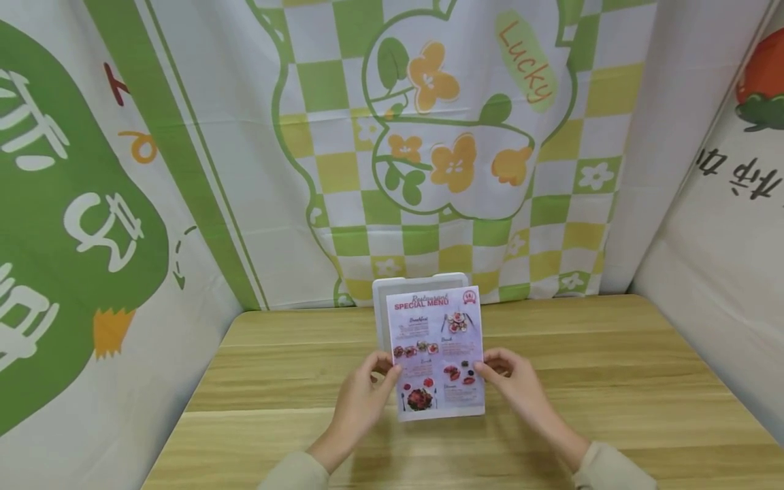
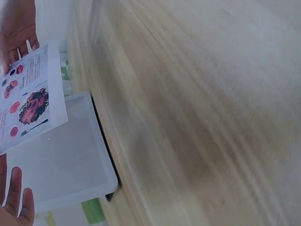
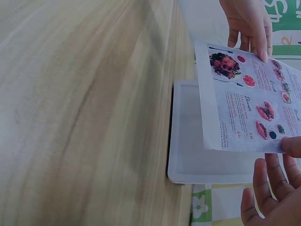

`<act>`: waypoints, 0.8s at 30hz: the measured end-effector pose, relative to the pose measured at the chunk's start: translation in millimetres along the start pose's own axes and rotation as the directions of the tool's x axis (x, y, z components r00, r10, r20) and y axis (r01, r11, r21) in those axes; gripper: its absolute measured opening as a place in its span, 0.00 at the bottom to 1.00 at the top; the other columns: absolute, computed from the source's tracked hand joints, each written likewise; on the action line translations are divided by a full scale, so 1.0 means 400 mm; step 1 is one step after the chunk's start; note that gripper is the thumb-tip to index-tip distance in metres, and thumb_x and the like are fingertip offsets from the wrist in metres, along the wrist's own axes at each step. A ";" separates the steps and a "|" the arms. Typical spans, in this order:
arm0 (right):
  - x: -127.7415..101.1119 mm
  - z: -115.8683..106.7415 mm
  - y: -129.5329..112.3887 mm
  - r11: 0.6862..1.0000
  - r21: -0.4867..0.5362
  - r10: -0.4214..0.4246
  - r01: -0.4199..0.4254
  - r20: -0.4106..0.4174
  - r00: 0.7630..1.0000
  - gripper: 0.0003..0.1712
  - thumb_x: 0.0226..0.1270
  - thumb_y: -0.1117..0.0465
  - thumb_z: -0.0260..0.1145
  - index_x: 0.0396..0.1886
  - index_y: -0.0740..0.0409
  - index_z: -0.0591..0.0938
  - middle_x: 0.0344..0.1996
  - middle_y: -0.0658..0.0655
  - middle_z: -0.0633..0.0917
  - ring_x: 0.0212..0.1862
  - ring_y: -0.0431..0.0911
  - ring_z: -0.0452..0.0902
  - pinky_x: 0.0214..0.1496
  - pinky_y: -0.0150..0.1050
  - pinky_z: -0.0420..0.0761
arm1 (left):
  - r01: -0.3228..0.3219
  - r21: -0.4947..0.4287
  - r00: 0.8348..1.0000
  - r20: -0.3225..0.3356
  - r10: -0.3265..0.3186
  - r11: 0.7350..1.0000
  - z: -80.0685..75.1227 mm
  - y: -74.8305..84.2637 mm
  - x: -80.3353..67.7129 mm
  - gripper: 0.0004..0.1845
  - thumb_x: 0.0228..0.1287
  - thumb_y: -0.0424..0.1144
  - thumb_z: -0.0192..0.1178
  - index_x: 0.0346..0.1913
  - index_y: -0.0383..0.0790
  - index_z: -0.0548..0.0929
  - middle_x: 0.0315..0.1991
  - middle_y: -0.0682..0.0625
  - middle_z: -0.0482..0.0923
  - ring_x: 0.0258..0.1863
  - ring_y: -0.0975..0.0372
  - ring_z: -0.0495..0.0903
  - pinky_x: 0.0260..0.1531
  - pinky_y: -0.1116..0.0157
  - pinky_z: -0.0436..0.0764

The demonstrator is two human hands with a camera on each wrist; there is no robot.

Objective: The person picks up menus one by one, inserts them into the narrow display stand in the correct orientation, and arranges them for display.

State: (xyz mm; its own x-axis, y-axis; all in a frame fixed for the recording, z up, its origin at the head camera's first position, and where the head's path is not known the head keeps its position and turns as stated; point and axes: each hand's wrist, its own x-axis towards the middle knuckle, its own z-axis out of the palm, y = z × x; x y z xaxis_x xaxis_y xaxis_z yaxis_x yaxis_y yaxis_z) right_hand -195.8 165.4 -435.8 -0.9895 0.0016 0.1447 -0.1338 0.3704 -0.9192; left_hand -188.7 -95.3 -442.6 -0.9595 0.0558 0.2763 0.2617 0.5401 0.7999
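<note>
A printed menu sheet (image 1: 436, 354), headed "Restaurant Special Menu", is held upright between both hands. My left hand (image 1: 365, 395) pinches its left edge, thumb in front and fingers behind. On the opposite edge my right hand (image 1: 520, 388) pinches it the same way. Behind the sheet stands a white-framed panel (image 1: 381, 320) with a grey face, partly covered by the paper in the head view. Both wrist views show the panel (image 2: 66, 160) apart from the sheet (image 3: 254, 103), its lower edge near the table.
The wood-grain table (image 1: 275, 381) spreads out around the panel. At its back hangs a green-and-yellow checked cloth (image 1: 392, 238) with flowers and the word "Lucky". Printed cloth walls (image 1: 79, 272) close in the left and right sides.
</note>
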 end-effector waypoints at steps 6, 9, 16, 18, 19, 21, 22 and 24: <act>0.028 -0.004 -0.015 0.999 -0.031 -0.044 0.044 0.013 0.999 0.08 0.64 0.64 0.70 0.39 0.65 0.83 0.33 0.56 0.86 0.34 0.43 0.79 0.40 0.34 0.77 | -0.014 0.049 1.000 0.001 0.014 0.999 -0.025 0.017 0.023 0.06 0.70 0.44 0.61 0.42 0.47 0.79 0.35 0.57 0.81 0.37 0.63 0.79 0.42 0.60 0.78; 0.042 -0.006 -0.028 0.998 -0.038 -0.057 0.058 0.020 0.998 0.08 0.65 0.65 0.70 0.39 0.66 0.83 0.33 0.56 0.86 0.35 0.44 0.79 0.39 0.34 0.77 | -0.015 0.057 1.000 -0.002 0.015 0.998 -0.037 0.025 0.036 0.05 0.71 0.44 0.61 0.42 0.47 0.79 0.35 0.57 0.81 0.36 0.63 0.78 0.40 0.60 0.77; 0.068 -0.014 -0.059 0.994 -0.057 -0.090 0.092 0.041 0.995 0.08 0.66 0.66 0.69 0.40 0.67 0.83 0.33 0.57 0.86 0.35 0.45 0.78 0.37 0.34 0.78 | -0.040 0.068 0.999 -0.019 0.042 0.997 -0.056 0.044 0.065 0.05 0.70 0.43 0.62 0.42 0.48 0.79 0.34 0.57 0.80 0.34 0.64 0.78 0.37 0.61 0.77; 0.075 -0.016 -0.067 0.992 -0.067 -0.102 0.105 0.041 0.994 0.08 0.66 0.65 0.69 0.40 0.67 0.83 0.33 0.57 0.86 0.35 0.46 0.78 0.37 0.34 0.78 | -0.058 0.075 0.998 -0.024 0.060 0.996 -0.060 0.047 0.073 0.05 0.70 0.43 0.62 0.42 0.47 0.79 0.34 0.57 0.80 0.34 0.64 0.78 0.37 0.61 0.77; 0.079 -0.017 -0.070 0.991 -0.071 -0.108 0.111 0.042 0.993 0.08 0.66 0.65 0.69 0.40 0.67 0.83 0.33 0.57 0.86 0.35 0.45 0.78 0.37 0.34 0.77 | -0.064 0.080 0.997 -0.028 0.066 0.995 -0.061 0.049 0.077 0.05 0.70 0.42 0.62 0.42 0.46 0.80 0.34 0.57 0.80 0.34 0.63 0.78 0.37 0.61 0.77; 0.087 -0.019 -0.077 0.989 -0.082 -0.121 0.124 0.042 0.992 0.08 0.66 0.65 0.69 0.40 0.66 0.83 0.32 0.56 0.86 0.35 0.45 0.78 0.38 0.35 0.77 | -0.067 0.082 0.997 -0.037 0.071 0.994 -0.065 0.053 0.084 0.06 0.69 0.42 0.62 0.42 0.46 0.80 0.33 0.56 0.80 0.34 0.63 0.78 0.39 0.61 0.77; 0.091 -0.020 -0.081 0.987 -0.087 -0.129 0.132 0.042 0.991 0.08 0.66 0.64 0.69 0.40 0.66 0.83 0.32 0.56 0.86 0.35 0.45 0.78 0.38 0.35 0.77 | -0.072 0.088 0.996 -0.043 0.076 0.994 -0.067 0.055 0.087 0.06 0.69 0.42 0.63 0.42 0.45 0.80 0.33 0.56 0.80 0.35 0.64 0.78 0.40 0.61 0.77; 0.099 -0.021 -0.088 0.985 -0.096 -0.143 0.146 0.044 0.989 0.08 0.66 0.64 0.69 0.40 0.66 0.83 0.32 0.56 0.86 0.36 0.46 0.78 0.39 0.36 0.78 | -0.080 0.105 0.995 -0.055 0.086 0.991 -0.072 0.059 0.093 0.06 0.69 0.43 0.63 0.42 0.45 0.80 0.33 0.56 0.81 0.34 0.64 0.78 0.37 0.61 0.77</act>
State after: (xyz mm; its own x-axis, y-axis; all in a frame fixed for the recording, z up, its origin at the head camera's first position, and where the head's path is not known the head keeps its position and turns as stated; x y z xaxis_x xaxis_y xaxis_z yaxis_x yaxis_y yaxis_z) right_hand -229.7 160.4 -394.8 -0.9618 -0.0924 0.2578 -0.2712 0.4541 -0.8487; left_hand -215.3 -104.7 -398.2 -0.9263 0.0554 0.3728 0.3249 0.6190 0.7151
